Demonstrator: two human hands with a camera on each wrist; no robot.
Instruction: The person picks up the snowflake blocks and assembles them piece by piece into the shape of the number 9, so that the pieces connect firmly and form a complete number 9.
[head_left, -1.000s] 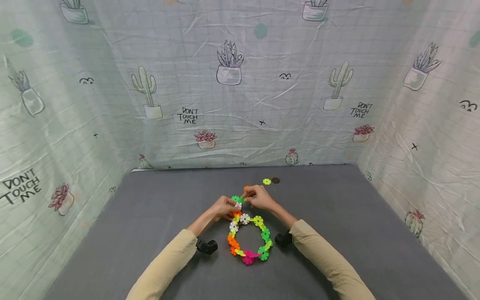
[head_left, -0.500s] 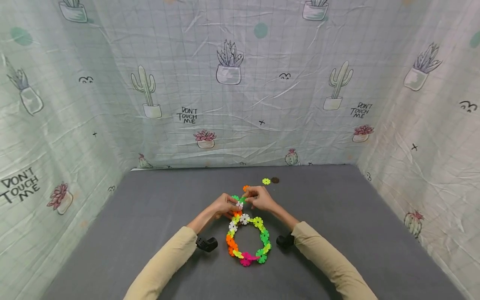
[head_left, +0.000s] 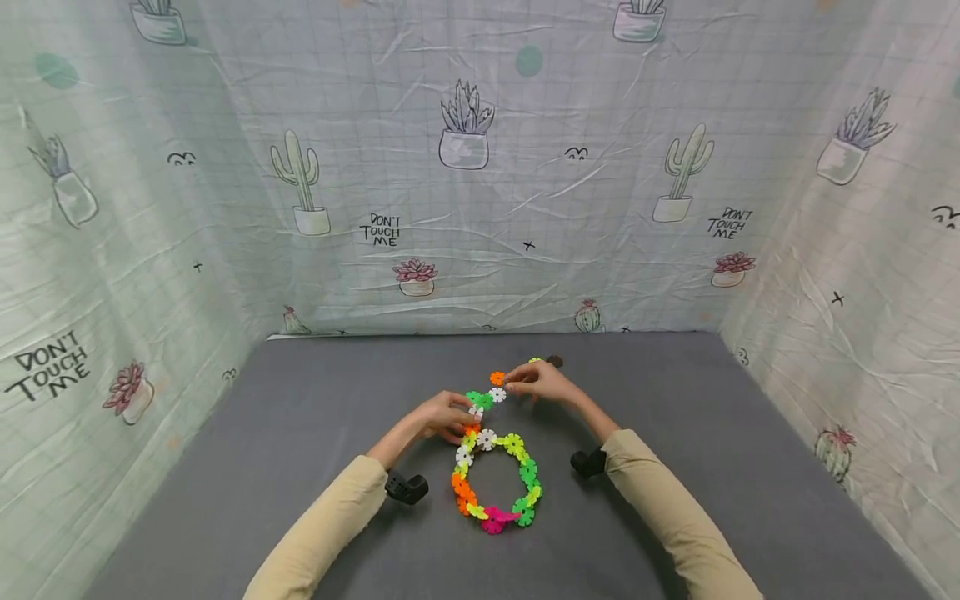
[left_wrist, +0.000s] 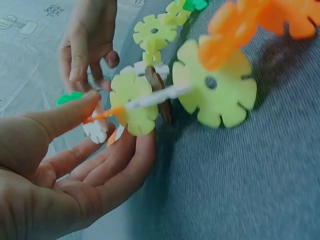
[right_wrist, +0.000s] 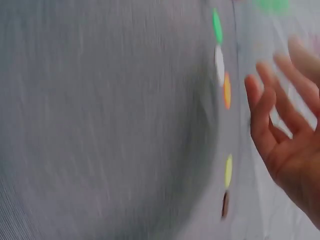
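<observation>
A ring of linked flower-shaped plastic discs lies on the grey table, in green, yellow, pink, orange and white. From its upper left, a short chain of green discs, white and orange ones extends away. My left hand pinches this chain; in the left wrist view an orange disc sits at the thumb tip, slotted near a yellow disc. My right hand is above the table, beside a loose white disc; in the right wrist view its fingers are loosely bent and hold nothing.
A loose orange disc lies just beyond the white one. Farther back are a yellow disc, partly hidden by the right hand, and a brown disc. A cactus-printed cloth encloses the table's back and sides.
My right hand has left the green disc on the chain and moved right. A loose white disc now shows beside it. My left hand still pinches the chain.
</observation>
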